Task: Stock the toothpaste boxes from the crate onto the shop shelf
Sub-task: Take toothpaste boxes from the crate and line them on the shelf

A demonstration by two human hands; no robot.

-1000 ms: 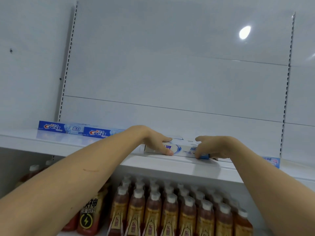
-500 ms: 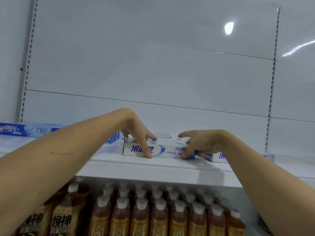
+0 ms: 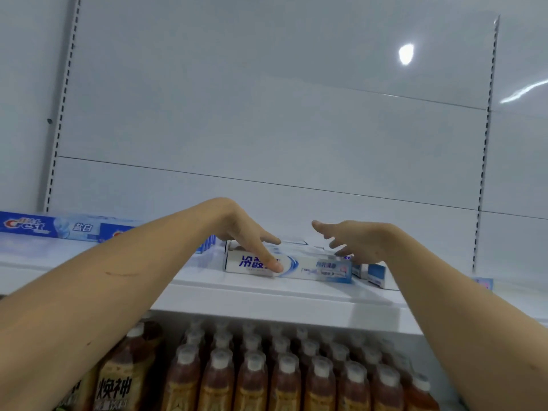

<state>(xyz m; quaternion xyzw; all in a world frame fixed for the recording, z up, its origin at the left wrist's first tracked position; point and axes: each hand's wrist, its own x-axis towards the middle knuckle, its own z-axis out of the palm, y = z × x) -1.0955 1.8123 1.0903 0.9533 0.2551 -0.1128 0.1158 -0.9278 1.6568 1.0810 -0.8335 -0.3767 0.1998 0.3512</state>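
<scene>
A white and blue toothpaste box [image 3: 314, 269] lies lengthwise on the white shelf [image 3: 267, 304], near its front. My left hand [image 3: 249, 241] is at the box's left end, one finger pressed on the front face and the others over the top. My right hand [image 3: 355, 241] hovers just above the box's right end with its fingers spread and holds nothing. More white and blue boxes [image 3: 375, 274] lie behind it and to the right. Blue Crest boxes [image 3: 26, 225] line the shelf at the left. The crate is out of view.
Rows of brown drink bottles with white caps [image 3: 267, 381] fill the shelf below, with yellow-labelled bottles [image 3: 118, 387] at the lower left. A white back panel with slotted uprights [image 3: 59, 114] rises behind the shelf. Another small box end [image 3: 483, 283] shows at the far right.
My right hand has lifted off the box's right end and spread its fingers. My left hand stays on the left end. The view has shifted a little.
</scene>
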